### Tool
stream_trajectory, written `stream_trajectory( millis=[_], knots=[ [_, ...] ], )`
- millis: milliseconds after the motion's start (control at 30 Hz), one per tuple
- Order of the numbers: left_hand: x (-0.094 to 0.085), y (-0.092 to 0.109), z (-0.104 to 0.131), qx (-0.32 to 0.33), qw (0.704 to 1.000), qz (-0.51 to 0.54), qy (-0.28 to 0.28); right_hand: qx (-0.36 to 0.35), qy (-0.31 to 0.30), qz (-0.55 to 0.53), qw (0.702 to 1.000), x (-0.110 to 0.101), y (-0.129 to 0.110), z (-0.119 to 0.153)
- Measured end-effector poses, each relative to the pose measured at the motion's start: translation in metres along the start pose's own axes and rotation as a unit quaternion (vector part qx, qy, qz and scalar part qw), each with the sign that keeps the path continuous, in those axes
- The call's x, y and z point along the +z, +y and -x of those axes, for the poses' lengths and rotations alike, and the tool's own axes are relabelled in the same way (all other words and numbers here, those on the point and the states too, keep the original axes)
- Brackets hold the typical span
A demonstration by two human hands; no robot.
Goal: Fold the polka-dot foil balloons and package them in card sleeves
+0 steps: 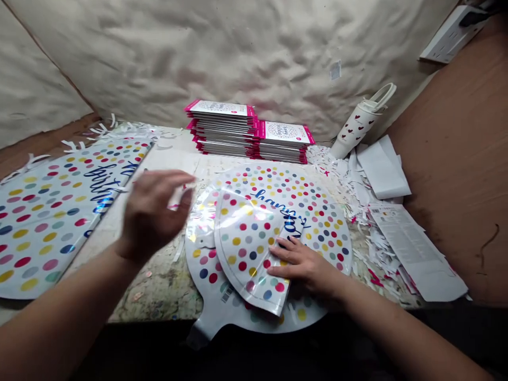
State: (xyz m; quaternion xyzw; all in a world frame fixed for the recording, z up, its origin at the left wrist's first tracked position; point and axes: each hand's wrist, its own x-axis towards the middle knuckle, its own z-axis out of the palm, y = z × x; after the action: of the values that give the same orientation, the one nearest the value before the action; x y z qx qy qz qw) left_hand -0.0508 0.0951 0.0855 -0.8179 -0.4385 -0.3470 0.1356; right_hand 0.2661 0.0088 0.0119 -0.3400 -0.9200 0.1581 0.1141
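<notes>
A flat, round foil balloon (pixel 325 211) with coloured dots and blue lettering lies at the middle of the table, its tail pointing toward me. On top of it rests another dotted foil balloon (pixel 242 243), folded into a wedge. My right hand (pixel 304 264) lies on the folded balloon's right side with its fingers spread. Raised to the left of both balloons, my left hand (pixel 156 214) is slightly blurred; its thumb and curved fingers are apart with nothing between them.
More dotted foil balloons (pixel 43 227) lie at the left. Stacked pink-edged packets (pixel 226 129) stand at the back. A white tumbler (pixel 357 127) leans by the right wall. Shredded paper (pixel 384 259), white sheets (pixel 383 169) and a printed card (pixel 416 243) lie right.
</notes>
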Motion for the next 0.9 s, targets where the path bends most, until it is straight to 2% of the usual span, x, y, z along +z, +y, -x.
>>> stream_trajectory(
  millis=[33,67,133,200,300,367,400,467,500,533,600,667,733,800,833,867,900],
  knots=[
    [0.012,0.016,-0.003,0.081,0.994,0.053,-0.049,-0.008,-0.017,-0.005,1.000,0.001,0.002,0.003],
    [0.027,0.032,-0.006,0.154,0.975,0.101,-0.125,-0.019,-0.025,-0.007,1.000,0.002,0.003,0.005],
    [0.061,0.063,-0.008,0.250,0.916,0.148,-0.278,-0.040,-0.011,-0.002,0.999,0.003,0.005,0.009],
    [0.091,0.086,-0.007,0.258,0.879,0.153,-0.371,-0.050,0.041,0.015,0.998,0.007,0.005,0.014],
    [0.116,0.102,-0.003,0.210,0.868,0.139,-0.427,-0.066,0.123,0.034,0.990,0.015,0.000,0.026],
    [0.121,0.104,0.000,0.184,0.872,0.135,-0.433,-0.063,0.135,-0.005,0.989,0.017,-0.004,0.033],
    [0.120,0.102,0.002,0.178,0.872,0.137,-0.434,-0.039,0.131,-0.045,0.990,0.016,-0.006,0.034],
    [0.117,0.090,0.004,0.166,0.869,0.141,-0.443,0.075,0.128,-0.143,0.979,0.009,-0.006,0.032],
    [0.114,0.080,0.006,0.157,0.865,0.142,-0.455,0.163,0.131,-0.196,0.958,0.005,-0.005,0.028],
    [0.111,0.066,0.007,0.146,0.859,0.143,-0.470,0.255,0.136,-0.245,0.925,0.001,-0.002,0.023],
    [0.101,0.030,0.009,0.105,0.852,0.144,-0.493,0.405,0.136,-0.318,0.846,-0.007,0.008,0.008],
    [0.086,-0.007,0.010,0.033,0.861,0.149,-0.485,0.478,0.119,-0.366,0.789,-0.012,0.019,-0.007],
    [0.068,-0.034,0.008,-0.081,0.891,0.128,-0.428,0.507,0.091,-0.394,0.761,-0.013,0.028,-0.020],
    [0.050,-0.036,0.008,-0.166,0.917,0.093,-0.350,0.533,0.064,-0.415,0.735,-0.011,0.033,-0.029],
    [0.044,-0.027,0.010,-0.168,0.933,0.084,-0.306,0.542,0.054,-0.420,0.726,-0.011,0.034,-0.032],
    [0.039,-0.012,0.015,-0.147,0.945,0.085,-0.281,0.549,0.047,-0.422,0.720,-0.010,0.035,-0.033],
    [0.036,0.007,0.021,-0.085,0.964,0.094,-0.233,0.554,0.041,-0.421,0.717,-0.010,0.036,-0.034]
  ],
)
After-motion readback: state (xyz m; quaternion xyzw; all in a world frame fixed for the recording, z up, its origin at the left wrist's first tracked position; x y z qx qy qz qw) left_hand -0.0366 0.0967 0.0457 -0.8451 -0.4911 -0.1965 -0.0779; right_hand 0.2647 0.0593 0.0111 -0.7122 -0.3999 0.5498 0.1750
